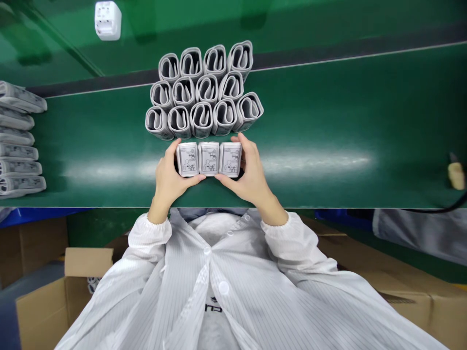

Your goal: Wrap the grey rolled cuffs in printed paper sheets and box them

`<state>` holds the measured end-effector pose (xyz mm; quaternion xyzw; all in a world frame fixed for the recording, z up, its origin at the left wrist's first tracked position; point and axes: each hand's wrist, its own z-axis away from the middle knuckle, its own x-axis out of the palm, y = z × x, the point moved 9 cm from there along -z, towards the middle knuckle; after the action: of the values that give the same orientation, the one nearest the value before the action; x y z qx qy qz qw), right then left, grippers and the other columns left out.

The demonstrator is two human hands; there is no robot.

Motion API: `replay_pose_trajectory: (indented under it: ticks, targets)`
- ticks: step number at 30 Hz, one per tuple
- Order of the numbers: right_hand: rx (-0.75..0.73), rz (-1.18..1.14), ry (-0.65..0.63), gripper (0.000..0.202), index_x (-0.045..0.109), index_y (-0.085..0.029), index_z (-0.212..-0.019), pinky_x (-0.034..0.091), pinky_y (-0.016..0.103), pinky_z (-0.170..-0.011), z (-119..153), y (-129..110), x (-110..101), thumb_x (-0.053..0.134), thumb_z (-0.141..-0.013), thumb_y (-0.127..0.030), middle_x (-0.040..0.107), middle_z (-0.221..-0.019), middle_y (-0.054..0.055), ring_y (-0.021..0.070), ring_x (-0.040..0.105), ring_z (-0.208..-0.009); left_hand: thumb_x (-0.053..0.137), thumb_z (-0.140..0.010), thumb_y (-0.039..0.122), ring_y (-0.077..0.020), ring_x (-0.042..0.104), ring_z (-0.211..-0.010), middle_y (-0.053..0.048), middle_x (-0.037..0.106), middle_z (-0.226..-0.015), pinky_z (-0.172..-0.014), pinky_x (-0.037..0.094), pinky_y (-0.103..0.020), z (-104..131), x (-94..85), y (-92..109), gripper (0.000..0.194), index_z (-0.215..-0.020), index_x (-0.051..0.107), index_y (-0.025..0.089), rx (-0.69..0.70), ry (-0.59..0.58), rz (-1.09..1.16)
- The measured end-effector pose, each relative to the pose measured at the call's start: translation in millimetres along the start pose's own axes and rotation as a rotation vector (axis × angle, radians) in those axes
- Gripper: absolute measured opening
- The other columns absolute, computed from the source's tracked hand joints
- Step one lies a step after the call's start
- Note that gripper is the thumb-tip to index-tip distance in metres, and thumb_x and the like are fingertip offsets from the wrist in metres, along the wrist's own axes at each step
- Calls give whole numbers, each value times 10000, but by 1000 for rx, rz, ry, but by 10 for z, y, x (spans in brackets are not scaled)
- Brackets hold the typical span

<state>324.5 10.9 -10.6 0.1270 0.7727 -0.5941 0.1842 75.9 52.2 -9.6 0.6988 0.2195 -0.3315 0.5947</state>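
Three folded, printed bundles stand side by side on the green work surface [328,121], touching or nearly touching. My left hand [170,176] grips the left bundle [188,159] at its outer side, thumb at the front edge. The right bundle [230,159] is held by my right hand [251,175], its thumb also along the front. Between them sits the middle bundle [209,159], pressed in the row. Just beyond, several rolled bundles [202,119] stand in three rows with their coiled ends facing up.
More folded bundles [20,151] are lined up at the far left. A white plug adapter [108,21] sits at the back left. A yellowish-handled tool [456,175] lies at the right edge. Below are an open cardboard box [44,311] and another box [408,306].
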Motion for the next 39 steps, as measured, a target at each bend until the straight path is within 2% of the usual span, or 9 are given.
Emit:
replay_pose_trajectory:
  ticks: [4,9,15,21,33,39]
  targets:
    - [30,17,-11,1143,145,-392,-1848,543,785,-1285,-5,23,13,813,-978,-713,481,-1751,183,457,506,-1632,916,-653,967,-435,714,-1484,-158,638,-1694,-1249,591,-568,1,-2,-1,1327,-1707,436,319,-3,0,1]
    - [-7,15,3,1121,142,-396,-1843,544,775,-1291,-9,-10,4,799,-990,-708,483,-1741,181,451,511,-1630,901,-650,986,-435,716,-1484,-163,635,-1699,-1246,595,-563,-1,-11,3,1331,-1703,444,312,8,14,-1]
    - [53,16,-7,1159,156,-392,-1847,552,788,-1277,-7,30,15,813,-963,-752,480,-1737,186,463,507,-1625,918,-636,976,-434,716,-1482,-156,633,-1701,-1250,591,-560,0,-10,-22,1339,-1705,447,322,-9,4,15]
    - [5,12,3,1107,143,-391,-1843,542,773,-1294,-6,-18,4,780,-999,-718,478,-1743,182,447,501,-1635,913,-649,973,-431,719,-1476,-160,627,-1706,-1241,595,-562,2,-13,-17,1338,-1713,436,317,0,3,9]
    - [45,24,-1,1149,150,-390,-1851,561,778,-1275,-4,26,15,802,-974,-745,479,-1743,184,454,506,-1627,909,-654,976,-424,738,-1448,-158,642,-1687,-1221,614,-554,2,-14,-5,1338,-1717,424,325,16,4,2]
    - [7,21,2,1128,141,-391,-1849,547,769,-1291,-8,-2,7,797,-989,-713,483,-1743,177,447,505,-1633,897,-651,990,-429,729,-1461,-161,637,-1690,-1231,605,-559,1,-17,-10,1335,-1708,434,317,14,15,1]
